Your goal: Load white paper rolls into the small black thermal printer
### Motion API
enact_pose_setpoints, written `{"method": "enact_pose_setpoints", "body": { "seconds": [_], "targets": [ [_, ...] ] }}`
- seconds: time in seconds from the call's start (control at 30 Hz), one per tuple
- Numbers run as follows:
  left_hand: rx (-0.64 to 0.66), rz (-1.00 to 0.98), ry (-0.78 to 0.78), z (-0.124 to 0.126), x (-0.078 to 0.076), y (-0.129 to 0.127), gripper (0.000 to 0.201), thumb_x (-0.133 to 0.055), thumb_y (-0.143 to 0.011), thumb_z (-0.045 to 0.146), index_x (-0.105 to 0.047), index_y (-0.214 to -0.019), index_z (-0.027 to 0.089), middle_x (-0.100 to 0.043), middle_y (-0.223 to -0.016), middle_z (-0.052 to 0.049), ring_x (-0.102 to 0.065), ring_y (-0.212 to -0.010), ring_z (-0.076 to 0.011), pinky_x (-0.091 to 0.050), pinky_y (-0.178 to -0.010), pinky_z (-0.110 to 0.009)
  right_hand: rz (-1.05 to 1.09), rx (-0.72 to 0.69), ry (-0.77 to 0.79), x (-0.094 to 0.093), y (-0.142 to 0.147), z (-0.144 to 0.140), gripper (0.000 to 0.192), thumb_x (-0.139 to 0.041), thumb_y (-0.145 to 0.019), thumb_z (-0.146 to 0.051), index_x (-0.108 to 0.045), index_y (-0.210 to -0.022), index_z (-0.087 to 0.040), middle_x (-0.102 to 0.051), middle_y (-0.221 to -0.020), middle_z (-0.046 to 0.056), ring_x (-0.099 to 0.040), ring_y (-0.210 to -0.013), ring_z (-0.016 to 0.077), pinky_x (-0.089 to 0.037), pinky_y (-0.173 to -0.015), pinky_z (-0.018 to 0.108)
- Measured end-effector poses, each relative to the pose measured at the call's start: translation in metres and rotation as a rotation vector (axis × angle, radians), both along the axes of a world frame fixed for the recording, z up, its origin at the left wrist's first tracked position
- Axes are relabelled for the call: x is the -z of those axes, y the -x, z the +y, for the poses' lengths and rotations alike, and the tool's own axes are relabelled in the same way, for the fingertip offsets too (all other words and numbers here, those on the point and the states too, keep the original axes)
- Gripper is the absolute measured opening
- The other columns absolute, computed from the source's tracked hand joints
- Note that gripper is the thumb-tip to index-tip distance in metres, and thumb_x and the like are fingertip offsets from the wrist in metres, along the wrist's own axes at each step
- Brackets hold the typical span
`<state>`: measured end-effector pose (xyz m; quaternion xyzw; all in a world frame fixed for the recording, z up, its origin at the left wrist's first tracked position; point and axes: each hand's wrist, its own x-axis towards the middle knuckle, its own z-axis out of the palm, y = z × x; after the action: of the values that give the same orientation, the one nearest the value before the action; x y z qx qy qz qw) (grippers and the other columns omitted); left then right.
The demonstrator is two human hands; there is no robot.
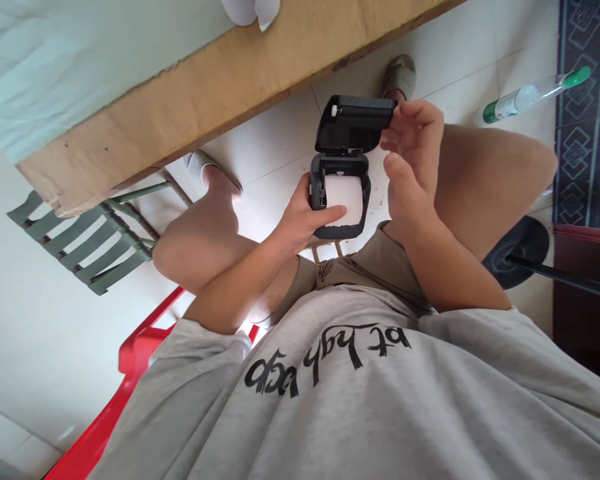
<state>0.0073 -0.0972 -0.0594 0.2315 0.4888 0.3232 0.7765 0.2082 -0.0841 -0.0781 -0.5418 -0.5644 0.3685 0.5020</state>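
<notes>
My left hand [307,217] grips a small black portable printer [339,232] above my lap, its thumb resting on the white paper roll [344,197] inside. The printer's lid [355,125] is hinged up, away from the body. At the right edge of that lid is my right hand [416,153]. Its fingertips are bent and seem to touch the lid's edge, partly hidden there, while the thumb stands apart from them. The paper roll sits in the compartment, and its near edge looks uneven.
A wooden table edge [180,107] runs across the top left, with white paper [253,10] on it. A green slatted folding stool [87,247] stands at left. A plastic bottle [535,97] lies on the tiled floor at right. Part of a red chair [107,423] shows beside me.
</notes>
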Motion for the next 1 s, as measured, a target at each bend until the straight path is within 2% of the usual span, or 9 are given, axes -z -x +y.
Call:
{"method": "enact_pose_setpoints", "body": {
  "seconds": [0.07,0.17,0.27,0.33,0.43,0.5,0.7,0.87,1.0],
  "targets": [
    [0.002,0.003,-0.015,0.0,0.001,0.001,0.083,-0.11,-0.052,0.047,-0.063,-0.117,0.026,-0.071,-0.11,-0.002,-0.072,-0.113,-0.0263,-0.06,-0.099,-0.038,0.105,0.024,-0.025,0.002,-0.002,0.002,0.054,-0.054,-0.096,-0.072,-0.046,-0.134,-0.034,-0.069,-0.133,0.006,-0.069,-0.125,0.023,-0.057,-0.104,0.042],
    [-0.004,0.012,-0.02,0.0,0.001,0.002,0.083,-0.11,-0.051,0.046,-0.063,-0.116,0.026,-0.071,-0.11,-0.002,-0.072,-0.118,-0.0285,-0.06,-0.104,-0.041,0.152,0.088,0.011,0.005,-0.004,0.004,0.048,-0.053,-0.097,-0.069,-0.053,-0.125,-0.029,-0.071,-0.114,0.006,-0.07,-0.11,0.0195,-0.058,-0.095,0.037],
    [-0.007,0.01,-0.012,0.001,-0.002,0.002,0.085,-0.11,-0.05,0.044,-0.063,-0.118,0.027,-0.071,-0.11,-0.002,-0.072,-0.123,-0.0305,-0.059,-0.108,-0.044,0.114,0.01,0.13,0.006,-0.003,0.001,0.048,-0.061,-0.097,-0.069,-0.059,-0.122,-0.027,-0.07,-0.121,0.006,-0.07,-0.113,0.0175,-0.062,-0.094,0.033],
    [-0.026,-0.007,-0.008,0.001,-0.005,0.001,0.086,-0.11,-0.05,0.045,-0.062,-0.119,0.027,-0.071,-0.112,-0.002,-0.072,-0.126,-0.0312,-0.059,-0.11,-0.044,0.067,-0.107,0.194,0.005,-0.001,-0.002,0.056,-0.064,-0.097,-0.075,-0.061,-0.127,-0.028,-0.07,-0.127,0.005,-0.071,-0.11,0.0165,-0.064,-0.092,0.032],
    [-0.075,-0.03,0.024,0.001,-0.01,0.0,0.084,-0.109,-0.054,0.05,-0.062,-0.12,0.027,-0.071,-0.116,-0.004,-0.072,-0.129,-0.0328,-0.06,-0.11,-0.045,-0.016,-0.327,0.253,0.006,0.002,-0.007,0.076,-0.066,-0.094,-0.082,-0.048,-0.148,-0.031,-0.069,-0.132,0.005,-0.072,-0.106,0.0156,-0.066,-0.086,0.03],
    [-0.092,-0.031,0.048,0.001,-0.011,0.0,0.08,-0.107,-0.059,0.053,-0.063,-0.119,0.027,-0.072,-0.116,-0.006,-0.073,-0.129,-0.0337,-0.061,-0.109,-0.045,-0.021,-0.416,0.276,0.008,0.003,-0.009,0.087,-0.067,-0.093,-0.083,-0.038,-0.156,-0.032,-0.067,-0.135,0.007,-0.072,-0.106,0.0152,-0.067,-0.085,0.029],
    [-0.081,-0.031,0.025,-0.002,-0.004,0.002,0.069,-0.102,-0.066,0.056,-0.066,-0.117,0.027,-0.075,-0.11,-0.005,-0.077,-0.117,-0.0316,-0.064,-0.1,-0.042,0.023,-0.4,0.295,0.012,0.005,-0.009,0.097,-0.072,-0.086,-0.087,-0.039,-0.156,-0.03,-0.064,-0.134,0.009,-0.07,-0.11,0.0171,-0.067,-0.083,0.029],
    [-0.101,-0.051,0.059,0.001,-0.003,-0.001,0.063,-0.095,-0.073,0.063,-0.067,-0.116,0.026,-0.077,-0.109,-0.006,-0.077,-0.113,-0.032,-0.065,-0.093,-0.042,-0.009,-0.385,0.3,0.017,0.006,-0.009,0.093,-0.068,-0.09,-0.087,-0.036,-0.157,-0.031,-0.065,-0.138,0.009,-0.071,-0.109,0.0157,-0.066,-0.086,0.028],
    [-0.171,-0.074,0.125,0.005,-0.006,-0.006,0.048,-0.074,-0.093,0.068,-0.069,-0.108,0.023,-0.077,-0.105,-0.006,-0.078,-0.114,-0.0318,-0.066,-0.094,-0.043,0.013,-0.385,0.349,0.02,0.005,-0.009,0.091,-0.065,-0.091,-0.087,-0.034,-0.156,-0.031,-0.067,-0.134,0.007,-0.07,-0.104,0.0143,-0.066,-0.087,0.028]
  ]
}}
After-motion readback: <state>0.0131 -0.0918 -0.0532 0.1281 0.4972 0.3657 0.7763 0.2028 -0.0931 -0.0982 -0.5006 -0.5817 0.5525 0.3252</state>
